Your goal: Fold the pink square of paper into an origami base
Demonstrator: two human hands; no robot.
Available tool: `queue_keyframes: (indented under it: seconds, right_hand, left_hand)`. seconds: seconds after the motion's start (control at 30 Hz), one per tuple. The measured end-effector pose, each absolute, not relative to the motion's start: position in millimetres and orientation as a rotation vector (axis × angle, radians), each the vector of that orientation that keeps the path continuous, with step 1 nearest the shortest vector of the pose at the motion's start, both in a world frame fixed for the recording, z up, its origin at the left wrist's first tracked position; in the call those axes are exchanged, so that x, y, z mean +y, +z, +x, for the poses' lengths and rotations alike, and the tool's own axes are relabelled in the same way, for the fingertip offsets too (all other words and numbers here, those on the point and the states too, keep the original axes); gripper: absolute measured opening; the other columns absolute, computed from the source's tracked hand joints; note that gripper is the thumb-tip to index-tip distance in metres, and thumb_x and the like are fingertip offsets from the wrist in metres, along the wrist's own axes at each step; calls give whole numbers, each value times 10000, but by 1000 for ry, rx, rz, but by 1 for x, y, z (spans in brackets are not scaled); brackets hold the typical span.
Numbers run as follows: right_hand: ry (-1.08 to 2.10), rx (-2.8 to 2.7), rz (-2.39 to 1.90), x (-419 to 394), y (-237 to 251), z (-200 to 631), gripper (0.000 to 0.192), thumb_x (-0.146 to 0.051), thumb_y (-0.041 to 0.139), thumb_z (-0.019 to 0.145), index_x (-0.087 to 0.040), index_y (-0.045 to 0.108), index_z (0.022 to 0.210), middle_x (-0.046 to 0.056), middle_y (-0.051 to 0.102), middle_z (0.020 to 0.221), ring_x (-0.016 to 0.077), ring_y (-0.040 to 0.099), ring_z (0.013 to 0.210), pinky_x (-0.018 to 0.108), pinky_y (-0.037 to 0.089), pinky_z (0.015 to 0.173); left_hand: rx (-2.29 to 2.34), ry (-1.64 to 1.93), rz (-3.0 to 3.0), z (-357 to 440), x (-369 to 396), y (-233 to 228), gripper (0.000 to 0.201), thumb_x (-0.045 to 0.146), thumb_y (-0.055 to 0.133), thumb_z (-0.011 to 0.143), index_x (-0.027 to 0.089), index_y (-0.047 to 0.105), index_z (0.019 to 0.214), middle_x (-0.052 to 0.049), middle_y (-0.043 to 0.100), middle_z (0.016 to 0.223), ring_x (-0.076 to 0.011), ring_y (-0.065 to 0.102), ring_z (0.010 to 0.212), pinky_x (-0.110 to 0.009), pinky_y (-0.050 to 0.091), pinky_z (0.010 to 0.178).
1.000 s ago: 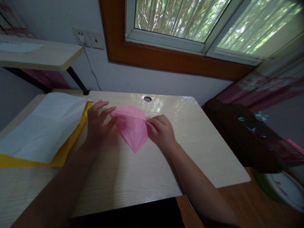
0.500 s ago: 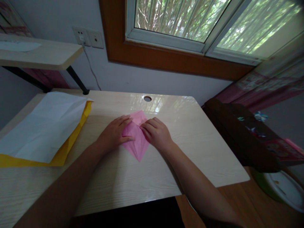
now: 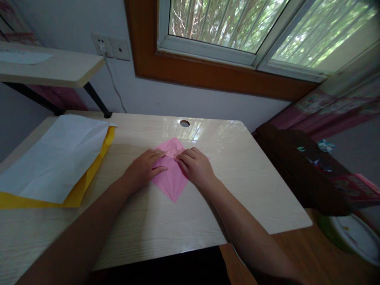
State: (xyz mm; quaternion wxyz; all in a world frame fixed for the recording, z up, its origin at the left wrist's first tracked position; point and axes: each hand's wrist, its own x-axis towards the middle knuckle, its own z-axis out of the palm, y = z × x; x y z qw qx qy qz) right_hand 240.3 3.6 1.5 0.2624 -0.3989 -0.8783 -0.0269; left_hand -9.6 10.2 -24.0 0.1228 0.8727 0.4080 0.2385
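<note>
A creased sheet of pink paper (image 3: 171, 182), folded to a diamond, lies on the light wooden table (image 3: 166, 229) with one corner towards me. My left hand (image 3: 146, 166) rests on its left side, thumb and fingers spread apart over the paper. On the other side my right hand (image 3: 196, 165) pinches a fold of the paper near its middle between thumb and fingertips. Both hands hide the side corners for the most part; a small pink tip shows beyond the right knuckles.
White paper (image 3: 53, 158) lies over yellow paper (image 3: 92, 172) on the left of the table. A raised shelf (image 3: 59, 69) on black legs stands at the back left. A cable hole (image 3: 184, 123) is near the far edge. The window (image 3: 213, 23) is beyond.
The pink paper's sides have opened out wider, so a tip now shows past my right hand. My left hand has shifted slightly; my right hand keeps its pinch.
</note>
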Motion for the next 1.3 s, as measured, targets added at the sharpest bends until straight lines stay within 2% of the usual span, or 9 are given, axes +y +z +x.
queue_keyframes:
  seconds: [0.3,0.5,0.7,0.93,1.3]
  right_hand:
    - [-215,-2425,-1098,0,5,239,240,-268,524,1043,-178,740,994,84,719,914,218,557,859,360,445,779]
    - [-249,-2447,-1070,-2,6,238,200,-228,540,1028,-183,734,1008,86,714,913,218,552,849,362,427,757]
    - [-199,-2403,-1092,-4,8,237,208,-258,542,1032,-198,740,1017,92,724,932,224,564,864,372,451,768]
    - [-34,-2274,-1067,-3,6,238,185,-260,569,1020,-202,744,1036,87,747,994,219,604,893,369,496,788]
    - [-26,-2290,-1039,0,6,239,190,-284,579,1019,-202,750,1025,82,755,988,218,610,884,379,500,807]
  left_hand:
    - [1222,868,2451,-9,9,-15,258,319,642,962,203,714,1181,-73,756,1173,-249,680,1120,-429,519,1049]
    - [1219,905,2453,-7,7,-10,133,260,623,955,218,744,994,-54,768,1012,-233,694,970,-408,543,932]
    - [1242,1000,2446,-9,6,-6,159,202,577,962,225,733,983,-58,759,1016,-232,681,982,-404,527,940]
    - [1198,1131,2427,-7,4,-2,135,218,594,973,213,729,967,-61,753,1008,-223,668,980,-393,518,943]
    - [1208,1095,2518,-9,4,-2,127,241,585,996,214,709,1003,-58,749,1046,-224,654,1003,-393,500,957]
